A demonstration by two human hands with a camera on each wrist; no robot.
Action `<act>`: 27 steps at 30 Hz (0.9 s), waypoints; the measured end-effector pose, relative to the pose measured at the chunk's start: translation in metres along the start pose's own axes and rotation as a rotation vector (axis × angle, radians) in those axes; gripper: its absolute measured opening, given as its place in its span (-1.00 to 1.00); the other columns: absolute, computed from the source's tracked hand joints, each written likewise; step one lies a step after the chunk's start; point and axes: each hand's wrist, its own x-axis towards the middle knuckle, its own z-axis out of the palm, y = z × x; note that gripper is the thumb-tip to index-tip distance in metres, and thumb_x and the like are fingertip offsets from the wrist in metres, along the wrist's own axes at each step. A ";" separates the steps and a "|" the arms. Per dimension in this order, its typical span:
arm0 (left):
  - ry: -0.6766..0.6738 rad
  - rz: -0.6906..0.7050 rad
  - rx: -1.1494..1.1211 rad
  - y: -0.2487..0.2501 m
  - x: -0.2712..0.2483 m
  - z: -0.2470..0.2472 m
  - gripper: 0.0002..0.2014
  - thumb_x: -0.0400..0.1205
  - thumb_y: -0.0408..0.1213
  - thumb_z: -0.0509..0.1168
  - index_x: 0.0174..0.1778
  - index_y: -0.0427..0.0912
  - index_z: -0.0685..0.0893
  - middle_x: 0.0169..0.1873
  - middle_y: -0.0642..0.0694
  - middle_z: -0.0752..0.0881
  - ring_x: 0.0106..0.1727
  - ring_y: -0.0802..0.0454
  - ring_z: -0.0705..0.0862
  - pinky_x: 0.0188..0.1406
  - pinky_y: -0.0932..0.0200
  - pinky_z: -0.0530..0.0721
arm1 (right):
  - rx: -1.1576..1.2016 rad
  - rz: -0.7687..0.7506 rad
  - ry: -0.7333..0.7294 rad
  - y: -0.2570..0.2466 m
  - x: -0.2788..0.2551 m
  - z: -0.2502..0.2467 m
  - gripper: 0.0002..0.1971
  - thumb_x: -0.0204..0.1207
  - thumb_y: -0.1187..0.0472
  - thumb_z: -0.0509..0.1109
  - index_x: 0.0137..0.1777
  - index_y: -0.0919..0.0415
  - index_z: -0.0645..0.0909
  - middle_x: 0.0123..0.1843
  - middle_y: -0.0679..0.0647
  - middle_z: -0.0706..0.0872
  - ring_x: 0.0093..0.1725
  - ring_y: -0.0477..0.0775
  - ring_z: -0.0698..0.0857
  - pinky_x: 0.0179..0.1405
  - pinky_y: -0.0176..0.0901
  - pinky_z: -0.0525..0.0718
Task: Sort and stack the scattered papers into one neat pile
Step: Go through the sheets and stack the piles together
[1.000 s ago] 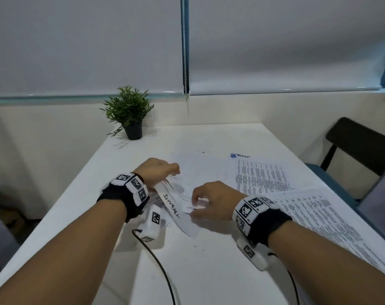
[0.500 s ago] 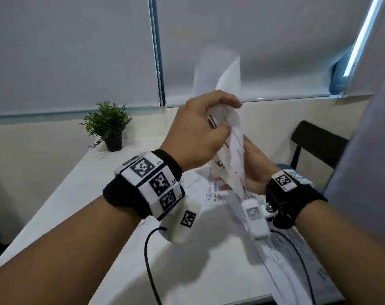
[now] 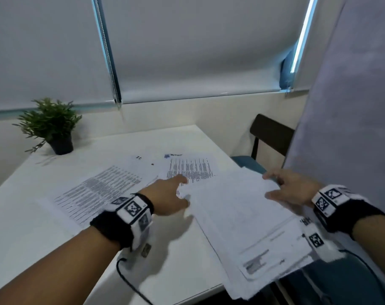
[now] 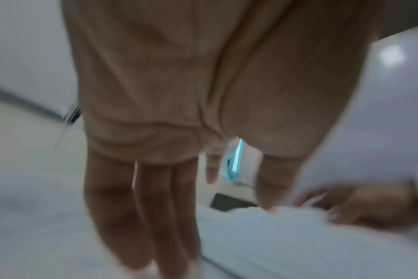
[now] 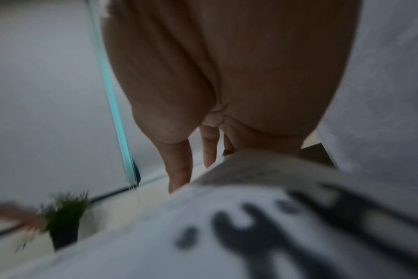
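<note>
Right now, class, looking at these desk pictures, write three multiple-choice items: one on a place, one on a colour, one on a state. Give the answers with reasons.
1. Where does the potted plant stand on the white table?
A. far left corner
B. near right edge
C. on the chair

2. What colour is the plant's pot?
A. white
B. black
C. red

3. How does the paper stack lie?
A. wholly on the table
B. jutting past the table's near edge
C. standing upright

Answers:
1 A, it sits by the wall, left of the printed sheets.
2 B, the pot under the green leaves is dark black.
3 B, the stack's near corner hangs beyond the table, with the left hand and right hand at its far end.
</note>
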 end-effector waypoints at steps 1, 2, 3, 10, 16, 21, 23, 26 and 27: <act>0.113 -0.034 0.120 -0.005 0.014 0.000 -0.50 0.65 0.05 0.29 0.52 0.09 0.40 0.25 -0.23 0.71 0.04 -0.18 0.72 0.11 0.02 0.69 | -0.103 -0.007 -0.029 0.001 0.001 0.006 -0.50 0.47 -0.03 0.64 0.37 -0.12 0.57 0.33 0.00 0.66 0.14 0.04 0.68 0.23 -0.11 0.62; 0.183 -0.086 0.160 -0.009 0.028 0.000 -0.52 0.67 0.02 0.26 0.49 -0.01 0.44 0.31 -0.25 0.66 0.14 -0.20 0.69 0.15 0.03 0.65 | -0.182 -0.003 -0.052 -0.001 0.002 0.012 -0.51 0.54 0.02 0.59 0.44 -0.07 0.55 0.34 -0.06 0.60 0.18 0.01 0.62 0.23 -0.18 0.55; 0.216 -0.139 0.165 -0.014 0.042 0.000 -0.55 0.68 0.00 0.23 0.46 -0.09 0.48 0.34 -0.27 0.62 0.22 -0.24 0.67 0.14 0.04 0.63 | -0.237 -0.007 -0.068 -0.002 0.005 0.020 -0.53 0.58 0.03 0.55 0.46 -0.05 0.53 0.36 -0.09 0.58 0.23 0.00 0.59 0.26 -0.21 0.52; 0.202 -0.246 0.274 -0.018 0.106 0.022 -0.52 0.62 0.08 0.29 0.32 -0.18 0.53 0.20 -0.26 0.68 0.16 -0.26 0.71 0.10 -0.05 0.66 | -0.276 0.083 -0.134 -0.012 0.028 0.041 -0.72 0.54 0.11 0.47 0.19 -0.08 0.53 0.06 -0.06 0.65 -0.11 -0.09 0.65 -0.36 -0.31 0.53; 0.234 -0.272 0.283 -0.022 0.125 0.026 -0.31 0.57 0.13 0.42 0.45 -0.26 0.41 0.20 -0.27 0.73 0.20 -0.27 0.72 0.06 -0.02 0.66 | -0.262 0.134 -0.113 -0.015 0.031 0.044 -0.69 0.31 0.06 0.53 0.00 -0.10 0.53 0.15 0.01 0.54 -0.03 0.05 0.68 -0.34 -0.20 0.54; 0.225 -0.384 0.036 -0.023 0.128 0.020 -0.12 0.53 -0.01 0.53 0.63 -0.27 0.21 0.30 -0.23 0.67 0.33 -0.25 0.66 -0.07 0.04 0.58 | -0.232 0.158 -0.084 -0.018 0.024 0.043 -0.71 0.30 0.06 0.54 -0.03 -0.16 0.55 0.18 -0.01 0.58 0.09 0.10 0.67 -0.04 -0.08 0.69; 0.263 -0.380 -0.065 -0.023 0.128 0.018 -0.29 0.55 -0.14 0.53 0.54 -0.21 0.36 0.21 -0.19 0.69 0.34 -0.23 0.64 0.08 0.05 0.62 | -0.247 0.147 -0.066 -0.021 0.020 0.041 -0.74 0.35 0.07 0.55 0.01 -0.11 0.61 0.16 -0.02 0.62 0.13 0.10 0.65 0.01 -0.09 0.65; 0.314 -0.322 -0.063 -0.018 0.122 0.015 -0.51 0.61 -0.21 0.43 0.44 -0.18 0.48 0.26 -0.21 0.68 0.25 -0.19 0.63 0.19 0.08 0.62 | -0.272 0.128 -0.048 -0.025 0.017 0.039 -0.76 0.39 0.07 0.56 0.04 0.03 0.69 0.10 -0.02 0.72 0.07 0.04 0.70 -0.05 -0.16 0.68; 0.286 -0.315 -0.019 -0.015 0.119 0.017 -0.47 0.58 -0.15 0.46 0.43 -0.17 0.48 0.32 -0.22 0.66 0.28 -0.19 0.63 0.22 0.07 0.62 | -0.283 0.130 -0.048 -0.027 0.015 0.038 -0.75 0.40 0.07 0.56 0.06 0.05 0.71 0.10 -0.02 0.74 0.07 0.03 0.71 -0.01 -0.16 0.70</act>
